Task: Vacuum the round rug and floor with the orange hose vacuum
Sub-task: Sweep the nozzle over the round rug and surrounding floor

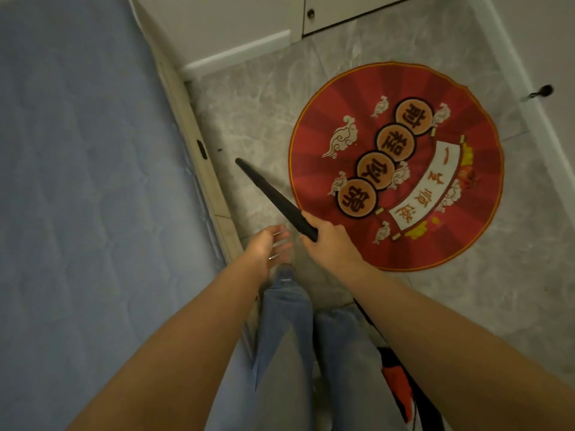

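Only the head view to go on, so here's how it looks from up top. My right hand (pixel 326 241) is wrapped around the back end of the black nozzle (pixel 270 197), which angles down toward the strip of gray floor (pixel 249 119) between the bed (pixel 93 181) and the round rug (pixel 396 166). The tip sits near the bed frame, off the rug's left edge, and I can't tell if it's actually touching the tile. My left hand (pixel 269 247) is loose, fingers relaxed, holding nothing, just hanging beside the nozzle.

The rest of the vacuum trails behind me: a bit of orange hose (pixel 398 384) shows low down by my right leg, mostly hidden under my arm.

Progress-wise, honestly hard to call. The red rug lies flat with no obvious crumbs on it, but that doesn't prove it's been done. There's a small dark speck on the floor by the bed frame, right near the tip, so I'd guess I'm on the floor part along the bed. The floor around the far side of the rug and by the cabinets (pixel 311 14) likely remains.
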A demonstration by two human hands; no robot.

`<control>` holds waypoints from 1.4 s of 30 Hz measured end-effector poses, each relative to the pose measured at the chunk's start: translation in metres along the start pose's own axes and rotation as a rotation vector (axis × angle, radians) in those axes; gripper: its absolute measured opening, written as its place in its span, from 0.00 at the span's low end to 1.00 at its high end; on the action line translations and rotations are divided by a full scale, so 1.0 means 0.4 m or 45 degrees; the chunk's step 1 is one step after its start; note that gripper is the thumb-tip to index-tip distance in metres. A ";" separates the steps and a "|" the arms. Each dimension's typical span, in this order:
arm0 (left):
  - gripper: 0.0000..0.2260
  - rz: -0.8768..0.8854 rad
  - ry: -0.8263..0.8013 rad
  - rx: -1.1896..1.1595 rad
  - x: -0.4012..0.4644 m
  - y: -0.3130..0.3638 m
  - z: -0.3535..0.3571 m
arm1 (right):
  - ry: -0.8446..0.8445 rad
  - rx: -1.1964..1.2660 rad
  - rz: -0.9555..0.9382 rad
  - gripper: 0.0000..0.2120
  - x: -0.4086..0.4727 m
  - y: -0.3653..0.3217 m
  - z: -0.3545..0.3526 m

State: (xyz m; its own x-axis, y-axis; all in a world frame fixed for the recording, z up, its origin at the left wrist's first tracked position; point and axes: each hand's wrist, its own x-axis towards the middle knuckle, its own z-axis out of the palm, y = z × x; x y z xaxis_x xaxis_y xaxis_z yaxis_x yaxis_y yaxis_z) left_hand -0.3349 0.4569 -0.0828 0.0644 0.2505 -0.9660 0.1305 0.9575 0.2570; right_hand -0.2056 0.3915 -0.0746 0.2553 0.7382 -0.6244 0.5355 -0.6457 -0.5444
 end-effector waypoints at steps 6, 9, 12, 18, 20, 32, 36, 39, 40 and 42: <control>0.09 0.012 -0.036 -0.147 0.054 0.059 -0.069 | -0.056 -0.123 -0.043 0.28 0.109 -0.116 0.061; 0.13 0.032 -0.014 -0.239 0.080 0.083 -0.095 | -0.077 -0.165 -0.024 0.29 0.159 -0.150 0.089; 0.15 0.038 0.017 -0.336 0.098 0.103 -0.107 | -0.082 -0.221 -0.001 0.29 0.195 -0.176 0.101; 0.15 0.033 0.063 -0.370 0.109 0.117 -0.103 | -0.105 -0.261 0.077 0.28 0.133 -0.146 0.110; 0.15 0.025 0.065 -0.349 0.114 0.117 -0.100 | -0.085 -0.250 0.131 0.28 0.114 -0.127 0.098; 0.16 -0.068 -0.066 -0.162 0.128 0.112 0.018 | 0.120 -0.186 0.244 0.30 0.155 0.004 -0.027; 0.16 -0.077 -0.122 -0.149 0.156 0.103 0.048 | 0.164 -0.182 0.237 0.30 0.293 -0.030 -0.082; 0.14 -0.058 -0.145 -0.159 0.162 0.096 0.056 | 0.149 -0.148 0.217 0.30 0.287 -0.020 -0.102; 0.14 -0.053 -0.150 -0.166 0.162 0.092 0.058 | 0.131 -0.152 0.217 0.30 0.252 -0.005 -0.094; 0.14 -0.044 -0.144 -0.216 0.160 0.080 0.071 | 0.122 -0.154 0.225 0.30 0.168 0.038 -0.075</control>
State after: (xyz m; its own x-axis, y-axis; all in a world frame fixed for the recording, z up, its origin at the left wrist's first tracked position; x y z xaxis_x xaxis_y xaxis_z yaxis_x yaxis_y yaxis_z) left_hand -0.2985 0.4994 -0.1354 0.1748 0.2088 -0.9622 -0.0337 0.9780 0.2061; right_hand -0.1561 0.4374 -0.1080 0.4255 0.6347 -0.6450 0.5669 -0.7425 -0.3567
